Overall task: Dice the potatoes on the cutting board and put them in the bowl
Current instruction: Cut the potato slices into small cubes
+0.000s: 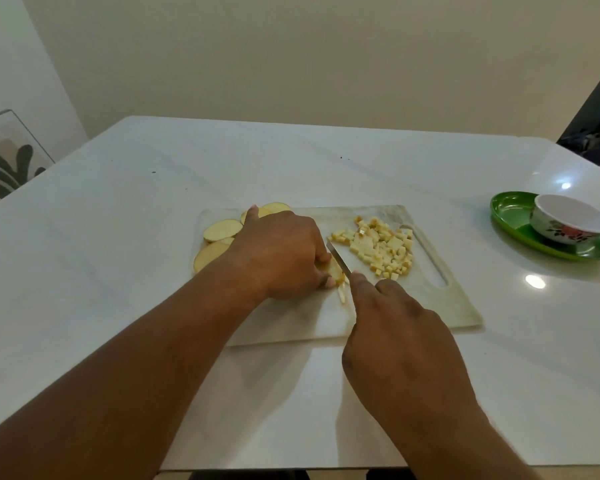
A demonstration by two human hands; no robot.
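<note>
Left hand [281, 252] pins potato slice [336, 270]; knife [340, 259] alongside.

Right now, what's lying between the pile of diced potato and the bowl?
In the head view, only the cutting board's handle slot, then bare white countertop and the green plate the bowl sits on, separate it from the diced potato.

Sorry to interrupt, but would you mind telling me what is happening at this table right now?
A person is dicing potato on a white plastic cutting board. The left hand holds a slice down while the right hand grips a steel knife cutting it. A pile of diced pieces lies beside the blade, uncut slices wait, and the floral white bowl holds none.
</note>
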